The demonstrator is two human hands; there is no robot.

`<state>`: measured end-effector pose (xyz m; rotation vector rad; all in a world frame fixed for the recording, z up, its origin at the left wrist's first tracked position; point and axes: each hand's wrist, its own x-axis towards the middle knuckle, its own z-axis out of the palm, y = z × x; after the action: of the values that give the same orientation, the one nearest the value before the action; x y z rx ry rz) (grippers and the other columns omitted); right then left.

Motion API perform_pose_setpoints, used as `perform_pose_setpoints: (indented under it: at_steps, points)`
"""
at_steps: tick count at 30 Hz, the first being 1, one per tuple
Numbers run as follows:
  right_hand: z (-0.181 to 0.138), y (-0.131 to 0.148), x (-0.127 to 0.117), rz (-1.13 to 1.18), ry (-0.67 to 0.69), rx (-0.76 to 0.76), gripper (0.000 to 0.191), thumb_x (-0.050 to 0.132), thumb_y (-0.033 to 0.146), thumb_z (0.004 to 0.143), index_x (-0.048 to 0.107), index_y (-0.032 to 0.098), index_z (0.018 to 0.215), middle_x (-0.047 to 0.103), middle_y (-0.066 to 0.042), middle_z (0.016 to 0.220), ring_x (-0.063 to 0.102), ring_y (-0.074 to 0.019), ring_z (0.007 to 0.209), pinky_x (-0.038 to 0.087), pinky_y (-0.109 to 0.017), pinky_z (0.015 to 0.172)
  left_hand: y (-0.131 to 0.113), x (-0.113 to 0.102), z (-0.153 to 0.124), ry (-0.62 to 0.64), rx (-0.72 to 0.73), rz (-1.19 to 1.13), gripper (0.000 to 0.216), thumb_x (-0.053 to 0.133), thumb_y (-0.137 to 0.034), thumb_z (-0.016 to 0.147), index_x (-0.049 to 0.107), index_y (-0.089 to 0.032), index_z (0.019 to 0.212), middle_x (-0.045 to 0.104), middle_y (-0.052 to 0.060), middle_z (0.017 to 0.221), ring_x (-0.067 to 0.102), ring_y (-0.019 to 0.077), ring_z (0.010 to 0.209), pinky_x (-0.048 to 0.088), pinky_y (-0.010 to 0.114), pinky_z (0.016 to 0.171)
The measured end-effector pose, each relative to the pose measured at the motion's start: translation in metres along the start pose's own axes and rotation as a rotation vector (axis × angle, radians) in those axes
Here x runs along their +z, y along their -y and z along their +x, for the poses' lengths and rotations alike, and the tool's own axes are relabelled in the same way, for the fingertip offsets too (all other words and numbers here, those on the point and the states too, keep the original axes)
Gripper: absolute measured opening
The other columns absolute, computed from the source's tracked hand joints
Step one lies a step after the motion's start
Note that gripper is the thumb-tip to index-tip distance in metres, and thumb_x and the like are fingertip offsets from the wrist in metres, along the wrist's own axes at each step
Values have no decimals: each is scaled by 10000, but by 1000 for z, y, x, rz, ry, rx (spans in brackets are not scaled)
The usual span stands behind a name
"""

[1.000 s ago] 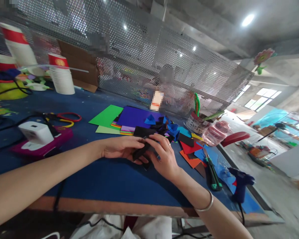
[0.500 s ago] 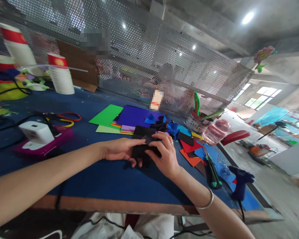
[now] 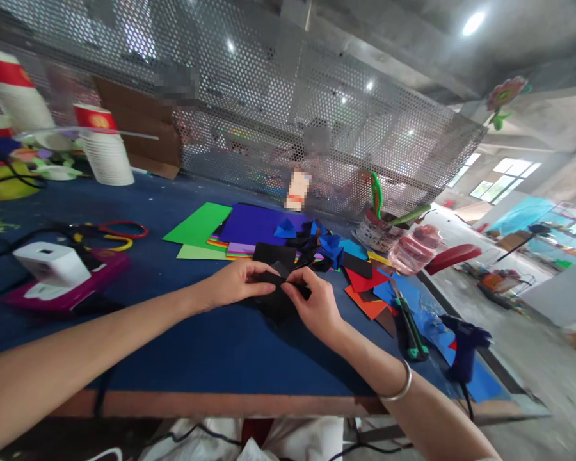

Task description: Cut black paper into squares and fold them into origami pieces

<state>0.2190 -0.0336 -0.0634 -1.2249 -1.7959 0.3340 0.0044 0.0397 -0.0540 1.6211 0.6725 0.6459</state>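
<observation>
Both hands meet over the middle of the blue table [image 3: 211, 349]. My left hand [image 3: 235, 285] and my right hand [image 3: 314, 304] pinch the same piece of black paper [image 3: 276, 301], fingertips almost touching on its top fold. The paper sits low, just above or on the table. Behind it lies a stack of coloured paper sheets [image 3: 249, 234] with green and purple on top, and small folded blue paper shapes [image 3: 330, 246]. My right wrist wears a silver bangle [image 3: 397, 387].
Red and orange paper scraps [image 3: 367, 291] lie right of my hands. A green utility knife [image 3: 410, 326] and a blue glue gun [image 3: 465, 346] sit near the right edge. Left are a white device on a pink base [image 3: 52, 269], scissors [image 3: 120, 232], paper cups [image 3: 104, 144]. A perforated metal screen [image 3: 278, 109] stands behind.
The black paper went from a long strip held at an angle to a more compact folded piece. Both hands have drawn closer together, pinching at its top.
</observation>
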Motion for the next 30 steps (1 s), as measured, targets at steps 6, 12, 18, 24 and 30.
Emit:
perform_pose_setpoints:
  at_steps: [6, 12, 18, 24, 30]
  points:
    - [1, 3, 0, 144, -33, 122, 252, 709, 458, 902, 668, 246, 1033, 738, -11, 853, 702, -204, 795, 556, -318, 741, -9, 2, -1, -145, 37, 10, 292, 932, -459, 658, 823, -234, 808, 777, -10, 739, 667, 171, 705, 533, 262, 696]
    - [4, -1, 0, 224, -31, 266, 472, 802, 525, 785, 687, 234, 1139, 747, -21, 925, 704, -219, 865, 539, -356, 817, -16, 6, -4, -227, 20, -1, 256, 915, -435, 660, 789, -219, 716, 732, -6, 647, 616, 151, 597, 501, 243, 594]
    - [7, -1, -2, 319, 73, 371, 387, 839, 557, 717, 734, 224, 885, 726, -2, 818, 636, -191, 764, 482, -319, 732, -17, 8, -5, -266, -3, 20, 278, 906, -453, 658, 771, -214, 701, 724, -1, 641, 618, 157, 594, 501, 245, 581]
    - [7, 0, -2, 340, 94, 401, 358, 834, 555, 708, 734, 221, 791, 696, 23, 739, 579, -162, 689, 442, -295, 679, -15, 8, -5, -289, -6, 57, 300, 881, -460, 650, 719, -208, 657, 650, -26, 584, 557, 133, 559, 421, 228, 544]
    - [8, 1, -2, 349, 111, 395, 355, 835, 551, 699, 726, 219, 762, 684, 25, 717, 560, -157, 683, 431, -288, 665, -14, 8, -5, -288, -3, 82, 352, 863, -499, 659, 672, -204, 629, 625, -29, 568, 540, 130, 554, 388, 227, 537]
